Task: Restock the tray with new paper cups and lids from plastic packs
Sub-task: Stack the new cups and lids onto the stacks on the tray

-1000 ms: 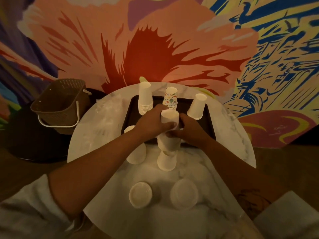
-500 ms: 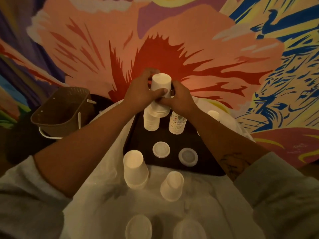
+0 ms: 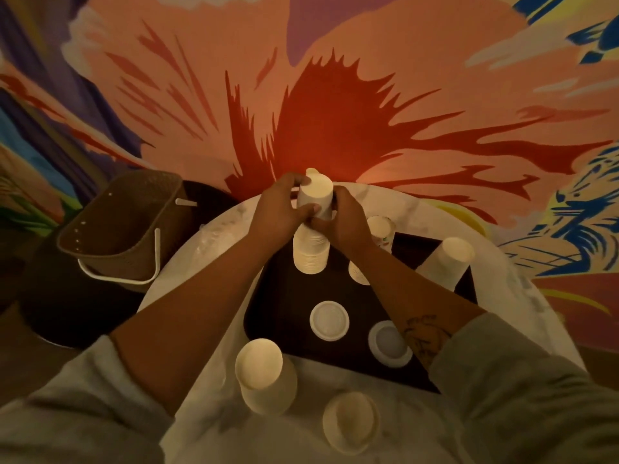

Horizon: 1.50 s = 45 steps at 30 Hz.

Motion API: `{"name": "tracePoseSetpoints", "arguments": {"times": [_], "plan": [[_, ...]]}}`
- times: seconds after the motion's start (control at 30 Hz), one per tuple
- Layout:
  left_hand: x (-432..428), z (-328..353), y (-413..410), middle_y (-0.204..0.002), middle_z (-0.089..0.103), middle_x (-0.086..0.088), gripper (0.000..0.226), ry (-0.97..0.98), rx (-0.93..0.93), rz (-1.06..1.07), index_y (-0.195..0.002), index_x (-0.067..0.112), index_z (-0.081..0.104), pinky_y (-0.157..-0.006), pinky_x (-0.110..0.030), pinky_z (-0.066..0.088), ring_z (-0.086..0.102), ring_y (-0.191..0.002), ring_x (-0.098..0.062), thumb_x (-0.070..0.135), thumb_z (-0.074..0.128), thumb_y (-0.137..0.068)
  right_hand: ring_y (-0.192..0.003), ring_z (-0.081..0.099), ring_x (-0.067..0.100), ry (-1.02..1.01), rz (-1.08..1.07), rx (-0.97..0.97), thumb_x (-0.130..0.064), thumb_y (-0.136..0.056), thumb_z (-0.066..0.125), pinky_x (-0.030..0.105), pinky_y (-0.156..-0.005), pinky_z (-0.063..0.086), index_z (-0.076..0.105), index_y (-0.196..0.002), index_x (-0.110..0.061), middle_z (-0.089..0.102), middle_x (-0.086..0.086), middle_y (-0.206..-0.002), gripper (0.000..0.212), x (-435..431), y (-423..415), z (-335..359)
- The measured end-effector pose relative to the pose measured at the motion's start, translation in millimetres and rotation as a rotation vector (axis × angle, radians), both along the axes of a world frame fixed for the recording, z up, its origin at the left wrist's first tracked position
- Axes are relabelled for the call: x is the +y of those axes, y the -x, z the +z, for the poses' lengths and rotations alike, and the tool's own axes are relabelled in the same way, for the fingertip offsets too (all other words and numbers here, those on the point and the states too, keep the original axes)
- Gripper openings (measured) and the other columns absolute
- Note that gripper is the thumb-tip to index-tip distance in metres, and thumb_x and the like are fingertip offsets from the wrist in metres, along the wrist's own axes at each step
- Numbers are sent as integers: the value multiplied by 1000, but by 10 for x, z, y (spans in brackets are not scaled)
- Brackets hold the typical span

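Far to the left of my grip I see a brown basket (image 3: 117, 226) with a white handle; it stands off the round marble table (image 3: 214, 236) and well apart from my hands. Between the basket and my left forearm the table edge curves, and there is bare marble there.

My left hand (image 3: 279, 209) and right hand (image 3: 345, 219) both close around the upper cups of a white cup stack (image 3: 311, 252), left fingers and thumb on one side, right fingers on the other. The stack stands upside down at the far left part of the dark tray (image 3: 278, 313).

Below the grip, toward me, two lids (image 3: 329, 320) lie flat on the tray, apart from each other, with dark free surface around them; my right forearm covers the edge of the right one. Nearer to me, off the tray, two more white cups (image 3: 264, 376) stand upside down on the marble.

Right of the grip, a printed cup (image 3: 382, 231) stands just beside my right hand, and further right a tilted white stack (image 3: 445, 262) stands near the tray's right edge.
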State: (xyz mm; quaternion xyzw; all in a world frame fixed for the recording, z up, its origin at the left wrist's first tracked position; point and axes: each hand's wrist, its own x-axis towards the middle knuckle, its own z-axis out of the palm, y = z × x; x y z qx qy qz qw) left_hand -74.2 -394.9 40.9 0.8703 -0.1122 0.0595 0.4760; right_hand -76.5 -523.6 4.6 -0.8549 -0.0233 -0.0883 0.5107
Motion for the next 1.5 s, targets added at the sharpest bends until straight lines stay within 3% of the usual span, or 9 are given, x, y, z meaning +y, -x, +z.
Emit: {"name": "tracePoseSetpoints", "arguments": {"times": [0.2,0.43,0.57,0.67,0.73,0.93,1.13,1.27,1.5], "plan": [[28,-245,17,-130,57,-3,40,-68,69,16,-119,15,55,-90,-23,44,57,-115,-21,13,69,-81,-115,54,23,55,-7,76,-29,-76,75,33,-93,46,45,-127,-9,56,8,-128,63,-11,44,-258],[88,-93,190,-150,31,-7,76,-407,98,-136,-142,14,30,-112,-34,24,31,-137,-23,25,71,-79,-108,58,26,326,-19,222,-24,-80,71,36,-92,46,50,-120,-5,61,11,-117,49,-117,272,-140],[96,133,598,-149,33,-4,67,-476,-19,-184,-138,19,37,-110,-34,28,33,-136,-22,29,69,-80,-103,59,25,371,218,370,-6,-82,65,34,-90,49,50,-122,-4,61,12,-108,43,-288,768,44],[82,258,1042,-141,42,-2,53,-548,-102,-285,-130,21,48,-105,-31,34,40,-129,-19,29,69,-81,-97,55,22,349,337,593,7,-81,57,38,-93,47,56,-118,-8,57,0,-95,40,-483,1225,74],[61,256,1364,-134,47,0,51,-572,-109,-384,-128,21,50,-102,-29,37,45,-124,-17,29,68,-81,-105,55,24,361,355,705,12,-80,56,40,-96,47,56,-119,-13,59,4,-106,46,-582,1510,46],[-36,-27,1999,-124,53,1,54,-660,53,-652,-124,22,52,-96,-27,43,50,-113,-13,36,72,-76,-137,32,28,477,361,679,8,-74,69,41,-115,28,31,-142,-16,36,9,-147,81,-567,2224,-150],[-22,-430,2283,-132,51,-1,65,-684,213,-611,-129,21,46,-100,-36,45,52,-120,-20,30,77,-72,-133,40,24,443,295,555,-23,-74,77,40,-111,32,35,-139,-19,43,7,-144,78,-300,2669,-426],[6,-504,2340,-124,57,3,59,-688,208,-583,-122,27,49,-94,-38,50,58,-111,-18,36,76,-71,-126,47,22,248,187,504,-21,-74,77,36,-104,37,42,-134,-21,51,4,-136,69,-212,2809,-521],[13,-300,2241,-122,60,3,52,-593,158,-553,-120,25,53,-96,-34,47,57,-111,-16,36,74,-74,-123,48,17,205,234,462,-13,-75,75,35,-105,36,45,-131,-14,54,4,-131,64,-266,2672,-262]]}}
